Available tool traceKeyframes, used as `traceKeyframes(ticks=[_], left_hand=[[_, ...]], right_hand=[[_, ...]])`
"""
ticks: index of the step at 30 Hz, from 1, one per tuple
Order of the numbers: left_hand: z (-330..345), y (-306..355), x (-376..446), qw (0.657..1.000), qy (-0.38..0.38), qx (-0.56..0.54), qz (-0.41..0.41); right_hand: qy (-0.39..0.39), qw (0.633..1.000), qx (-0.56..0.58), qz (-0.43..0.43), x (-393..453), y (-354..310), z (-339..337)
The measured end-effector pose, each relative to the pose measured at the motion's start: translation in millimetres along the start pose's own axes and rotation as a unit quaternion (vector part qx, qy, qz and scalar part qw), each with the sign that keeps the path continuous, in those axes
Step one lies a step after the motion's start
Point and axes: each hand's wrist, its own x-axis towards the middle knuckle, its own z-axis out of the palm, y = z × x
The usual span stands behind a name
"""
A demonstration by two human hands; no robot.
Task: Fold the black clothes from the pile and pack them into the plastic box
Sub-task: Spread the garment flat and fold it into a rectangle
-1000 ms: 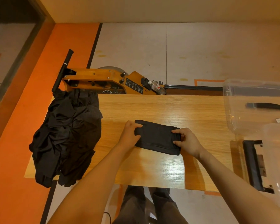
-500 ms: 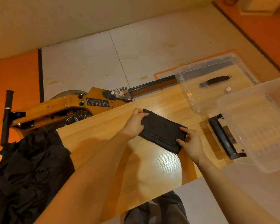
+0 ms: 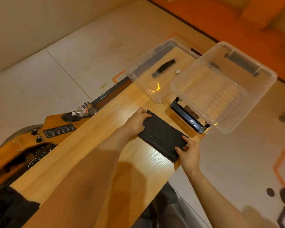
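Note:
A folded black garment (image 3: 163, 134) lies flat on the wooden table (image 3: 92, 155), near its right end. My left hand (image 3: 136, 121) grips the garment's far-left end and my right hand (image 3: 187, 153) pinches its near-right end. The clear plastic box (image 3: 224, 86) stands open just beyond the garment, overhanging the table's right end, with nothing visible inside. The pile of black clothes (image 3: 10, 209) shows only as a dark edge at the lower left corner.
A clear lid (image 3: 156, 69) with a black handle lies behind the box. A black latch bar (image 3: 186, 118) sits between garment and box. An orange wooden machine (image 3: 39, 137) with a bottle stands past the table's far edge. My legs show below the table.
The view has swung right, so the box now fills the upper right and the pile has slid out of sight. Both hands have carried the folded garment toward the table's right end, closer to the box.

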Motion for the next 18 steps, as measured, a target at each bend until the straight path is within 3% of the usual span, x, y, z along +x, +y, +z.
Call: traceKeyframes(ticks=[8, 18], left_hand=[[7, -4, 0, 0.997, 0.073, 0.029, -0.025], [7, -18, -36, 0.991, 0.132, -0.010, -0.032]], right_hand=[[0.046, 0.999, -0.006, 0.012, -9, 0, 2], [0.055, 0.986, -0.113, -0.113, -18, -29, 10]])
